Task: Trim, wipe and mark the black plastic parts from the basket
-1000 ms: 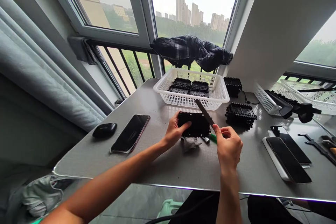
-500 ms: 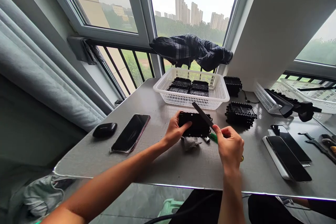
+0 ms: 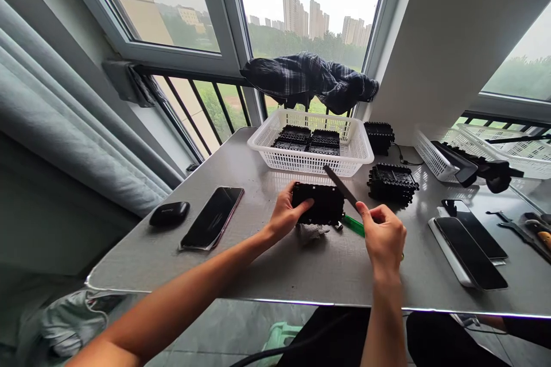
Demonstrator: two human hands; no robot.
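Note:
My left hand (image 3: 285,212) grips a flat black plastic part (image 3: 318,204) by its left side, thumb across its face. Small teeth run along the part's edges. Closed around the lower end of a flat dark file (image 3: 340,183) is my right hand (image 3: 384,236); the file slants up to the left beside the part's upper right corner. Underneath, a green-handled tool (image 3: 353,225) lies on the table, partly hidden by my right hand. A crumpled greyish scrap (image 3: 310,234) rests just below the part.
Behind stands a white basket (image 3: 310,167) holding several black parts. More stacked black parts (image 3: 392,184) sit to its right. Phones (image 3: 212,218) (image 3: 471,252) and a black case (image 3: 169,214) lie on the grey table (image 3: 172,275). Wrenches (image 3: 520,232) are at far right.
My right hand has shifted slightly right, drawing the file away from the part's top edge. More of the green handle shows. My left hand keeps the part in about the same place.

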